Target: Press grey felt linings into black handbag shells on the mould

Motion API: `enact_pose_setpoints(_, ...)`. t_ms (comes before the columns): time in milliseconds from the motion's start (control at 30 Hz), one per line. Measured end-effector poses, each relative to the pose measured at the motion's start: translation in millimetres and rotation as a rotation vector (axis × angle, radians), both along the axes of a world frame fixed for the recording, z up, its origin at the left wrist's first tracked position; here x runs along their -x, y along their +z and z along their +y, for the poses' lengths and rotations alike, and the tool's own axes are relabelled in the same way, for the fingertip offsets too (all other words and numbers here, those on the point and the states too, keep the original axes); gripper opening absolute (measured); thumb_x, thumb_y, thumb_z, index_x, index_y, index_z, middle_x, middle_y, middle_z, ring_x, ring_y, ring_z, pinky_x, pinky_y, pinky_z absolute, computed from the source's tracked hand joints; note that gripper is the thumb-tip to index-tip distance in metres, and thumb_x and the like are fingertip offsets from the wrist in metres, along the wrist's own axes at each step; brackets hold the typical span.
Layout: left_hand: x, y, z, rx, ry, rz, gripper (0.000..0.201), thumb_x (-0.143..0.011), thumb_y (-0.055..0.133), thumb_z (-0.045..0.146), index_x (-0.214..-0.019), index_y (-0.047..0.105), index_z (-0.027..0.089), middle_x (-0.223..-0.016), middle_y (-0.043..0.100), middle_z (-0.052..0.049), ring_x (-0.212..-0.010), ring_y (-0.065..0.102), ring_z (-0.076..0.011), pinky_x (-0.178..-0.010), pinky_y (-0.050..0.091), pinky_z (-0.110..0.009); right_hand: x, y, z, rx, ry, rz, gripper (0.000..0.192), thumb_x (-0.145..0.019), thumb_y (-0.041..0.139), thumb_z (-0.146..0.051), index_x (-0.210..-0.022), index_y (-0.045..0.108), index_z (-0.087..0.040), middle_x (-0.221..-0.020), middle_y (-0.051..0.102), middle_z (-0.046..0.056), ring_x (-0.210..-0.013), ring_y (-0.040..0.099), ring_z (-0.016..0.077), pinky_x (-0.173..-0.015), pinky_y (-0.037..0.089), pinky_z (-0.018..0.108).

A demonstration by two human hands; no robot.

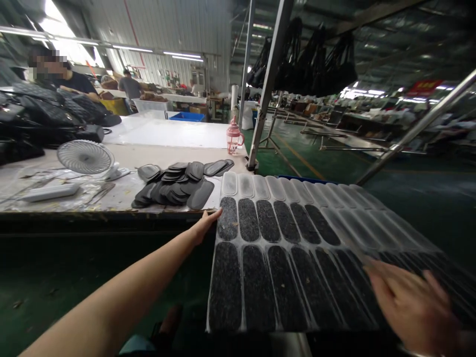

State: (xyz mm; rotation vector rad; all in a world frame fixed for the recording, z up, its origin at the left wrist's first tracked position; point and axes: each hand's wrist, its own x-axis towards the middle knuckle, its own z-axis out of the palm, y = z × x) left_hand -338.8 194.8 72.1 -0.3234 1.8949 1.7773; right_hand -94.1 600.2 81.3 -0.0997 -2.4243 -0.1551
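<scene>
Close to the camera, a large flat sheet [297, 258] of oblong slots lies tilted across the lower middle of the view, its far end meeting the edge of the workbench [122, 161]; the near rows hold dark speckled oval pieces, while the far row and the right-hand slots look clear. The left hand [204, 227] reaches forward with the arm stretched out and touches the sheet's left edge near the far corner, fingers extended along it; whether it pinches the edge I cannot tell. The right hand [409, 302] lies open and flat on the sheet's near right part, fingers spread, blurred; the two hands are well apart. Just beyond the left hand, a heap of black oval pieces [178, 183] rests on the bench; to their left stands a small white fan [86, 157], and farther back a pink cup [234, 136]. Black bags [44, 119] are piled at the far left, beside a person in a dark shirt [70, 79].
</scene>
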Motion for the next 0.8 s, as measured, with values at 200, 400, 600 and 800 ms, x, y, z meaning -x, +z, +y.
enact_pose_setpoints(200,-112,82.8,-67,-0.188,-0.336,-0.289,0.079,-0.068,0.047,0.08,-0.104,0.067,0.013,-0.111,0.066,-0.021,-0.106,0.059,-0.0369,-0.073,0.048,-0.04,-2,46.4,-182,-0.064,0.337,-0.061,0.031,-0.089,0.053,-0.018,-0.118,0.063,-0.021,-0.105,0.072,0.004,-0.102,0.063,0.0239,-0.113,0.017,0.058)
enact_pose_setpoints(400,-247,97.3,-139,-0.475,-0.052,-0.321,0.041,-0.077,0.066,0.038,-0.109,0.064,0.011,-0.097,0.069,-0.014,-0.077,0.067,-0.0182,-0.069,0.053,-0.027,-36,46.0,-293,0.051,0.511,-0.061,0.031,-0.094,0.046,-0.018,-0.122,0.061,-0.019,-0.118,0.067,0.005,-0.115,0.056,0.0244,-0.114,0.014,0.058)
enact_pose_setpoints(600,-316,69.4,-199,-0.512,0.261,-0.174,0.029,-0.066,0.07,0.012,-0.094,0.063,0.015,-0.086,0.065,-0.005,-0.071,0.064,-0.0147,-0.064,0.054,-0.026,-82,37.2,-367,0.016,0.632,-0.075,0.045,-0.095,0.038,-0.016,-0.14,0.041,-0.015,-0.132,0.058,0.009,-0.124,0.049,0.0248,-0.115,0.011,0.058)
enact_pose_setpoints(800,-358,42.6,-254,-0.496,0.407,-0.087,0.027,-0.065,0.07,0.015,-0.091,0.064,0.017,-0.084,0.065,-0.002,-0.073,0.062,-0.0142,-0.069,0.051,-0.026,-126,59.9,-415,0.053,0.583,-0.182,0.077,-0.088,0.053,-0.026,-0.149,0.012,-0.006,-0.142,0.045,0.015,-0.139,0.028,0.0327,-0.114,0.014,0.061)
